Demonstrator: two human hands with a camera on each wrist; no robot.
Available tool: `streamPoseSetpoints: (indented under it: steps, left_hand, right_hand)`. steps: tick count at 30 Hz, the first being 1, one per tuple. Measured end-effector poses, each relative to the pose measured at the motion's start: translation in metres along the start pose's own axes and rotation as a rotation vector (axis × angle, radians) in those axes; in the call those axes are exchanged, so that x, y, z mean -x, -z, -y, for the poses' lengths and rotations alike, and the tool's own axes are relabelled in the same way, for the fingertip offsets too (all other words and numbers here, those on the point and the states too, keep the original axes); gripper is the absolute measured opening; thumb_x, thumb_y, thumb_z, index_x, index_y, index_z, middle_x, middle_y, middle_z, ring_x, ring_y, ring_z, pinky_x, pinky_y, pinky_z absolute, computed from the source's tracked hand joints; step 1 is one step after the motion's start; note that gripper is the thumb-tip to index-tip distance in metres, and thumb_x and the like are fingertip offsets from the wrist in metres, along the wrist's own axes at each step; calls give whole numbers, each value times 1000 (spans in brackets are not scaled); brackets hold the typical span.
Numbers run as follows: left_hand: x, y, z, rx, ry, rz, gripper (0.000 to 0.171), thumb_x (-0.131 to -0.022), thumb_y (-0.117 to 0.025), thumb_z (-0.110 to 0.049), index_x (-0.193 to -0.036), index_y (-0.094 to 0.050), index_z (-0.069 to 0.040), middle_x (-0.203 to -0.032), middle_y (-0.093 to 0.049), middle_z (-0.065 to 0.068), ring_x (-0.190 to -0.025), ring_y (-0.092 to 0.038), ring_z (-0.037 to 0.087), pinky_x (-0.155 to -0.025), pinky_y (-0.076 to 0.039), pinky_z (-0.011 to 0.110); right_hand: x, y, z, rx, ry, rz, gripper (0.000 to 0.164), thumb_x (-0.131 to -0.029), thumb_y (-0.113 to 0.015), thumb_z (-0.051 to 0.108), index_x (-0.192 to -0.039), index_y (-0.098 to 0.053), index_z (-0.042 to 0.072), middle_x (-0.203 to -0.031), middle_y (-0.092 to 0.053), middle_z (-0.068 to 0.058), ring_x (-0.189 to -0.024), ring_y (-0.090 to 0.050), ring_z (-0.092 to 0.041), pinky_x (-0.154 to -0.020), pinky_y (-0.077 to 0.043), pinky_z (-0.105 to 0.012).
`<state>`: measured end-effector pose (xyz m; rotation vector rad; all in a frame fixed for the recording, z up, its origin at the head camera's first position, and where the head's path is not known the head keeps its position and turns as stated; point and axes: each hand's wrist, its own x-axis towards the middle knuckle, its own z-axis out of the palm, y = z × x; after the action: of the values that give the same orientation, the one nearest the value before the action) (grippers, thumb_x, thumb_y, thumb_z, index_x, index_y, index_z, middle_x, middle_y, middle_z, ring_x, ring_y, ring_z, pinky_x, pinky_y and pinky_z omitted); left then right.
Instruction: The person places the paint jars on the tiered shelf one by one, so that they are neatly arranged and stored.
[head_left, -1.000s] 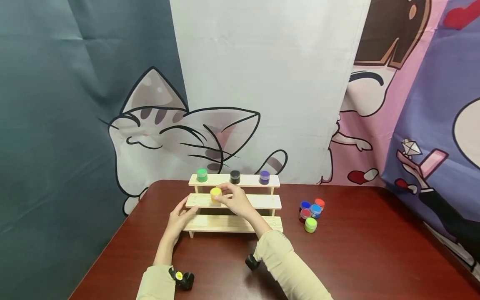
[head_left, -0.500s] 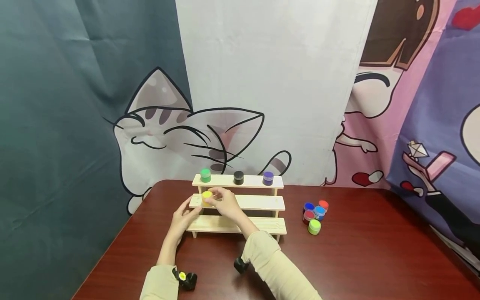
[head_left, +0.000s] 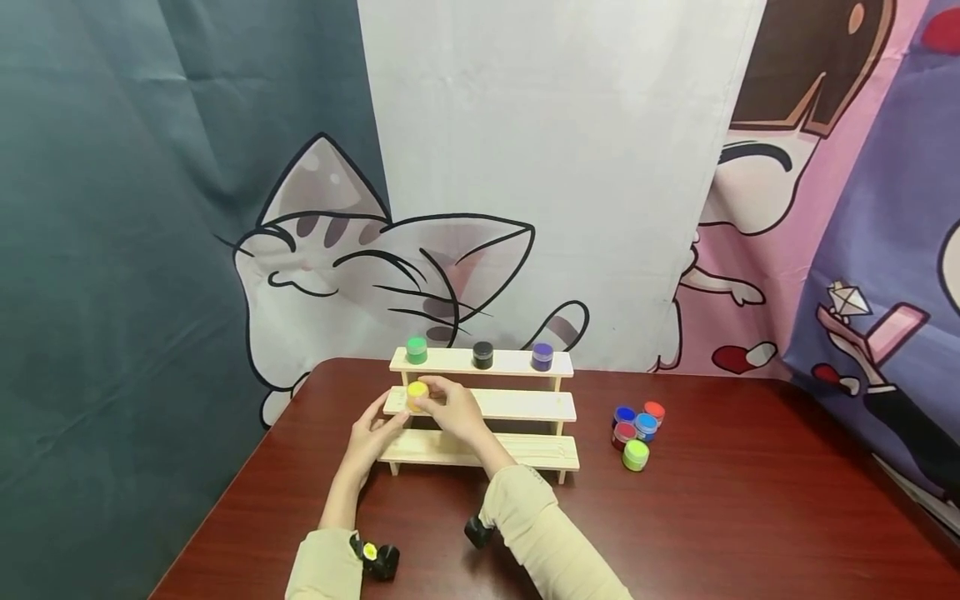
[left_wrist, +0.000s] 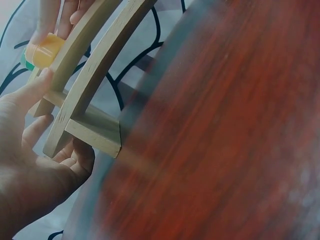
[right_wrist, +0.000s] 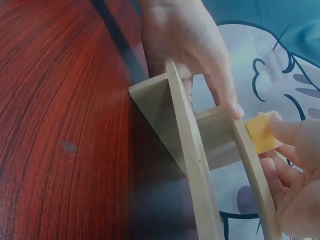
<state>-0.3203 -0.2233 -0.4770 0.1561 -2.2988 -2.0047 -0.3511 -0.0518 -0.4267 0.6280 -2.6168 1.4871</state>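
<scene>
Head view, lower centre: I judge this as placing, right hand (head_left: 456, 410) pinching yellow jar (head_left: 417, 395) at left end of middle tier (head_left: 525, 406), left hand (head_left: 369, 439) gripping wooden rack (head_left: 450, 447); next likely needs level release.

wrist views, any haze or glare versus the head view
Left wrist: dim, with pale sheen on the dark-red wood-grain tabletop; right wrist: milky haze, though the small yellow round jar stands out; head: brighter, soft shadow beside the beige fabric right sleeve.
</scene>
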Motion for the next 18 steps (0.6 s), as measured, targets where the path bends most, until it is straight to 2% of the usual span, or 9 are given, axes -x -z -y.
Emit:
streamPoseSetpoints:
  steps: [4, 8, 13, 18]
  left_hand:
    - [0, 2, -1, -8, -5, 13, 69, -91, -68, -34, -151, -36, -23, -98, -69, 13, -76, -60, 7, -68, -48, 23]
    - [-1, 3, -2, -9, 6, 13, 70, -91, -69, -35, -152, -36, -23, -97, -70, 11, -77, -60, 7, -70, -49, 23]
    - [-2, 3, -1, -8, 12, -8, 70, -90, -70, -35, -151, -38, -24, -105, -70, 17, -79, -61, 5, -72, -49, 22]
    - [-2, 3, 1, -33, 6, -6, 70, -90, -69, -34, -151, -37, -23, -117, -65, 25, -80, -62, 4, -73, -50, 22]
  right_hand:
    - [0, -2, 0, 54, -7, -6, 44, -91, -68, 28, -132, -61, 13, -111, -73, -8, -104, -67, -22, -89, -51, -38]
    - [1, -3, 0, 67, 8, -4, 50, -92, -67, 28, -137, -56, 8, -122, -69, -11, -112, -65, -26, -95, -49, -43]
    - [7, 4, -3, -48, 29, 17, 53, -95, -63, 24, -140, -49, 1, -134, -60, -19, -125, -56, -33, -106, -44, -46]
    - [25, 20, -11, -171, 54, -11, 41, -97, -59, 17, -134, -55, 0, -130, -61, -21, -120, -59, -35, -102, -47, -46]
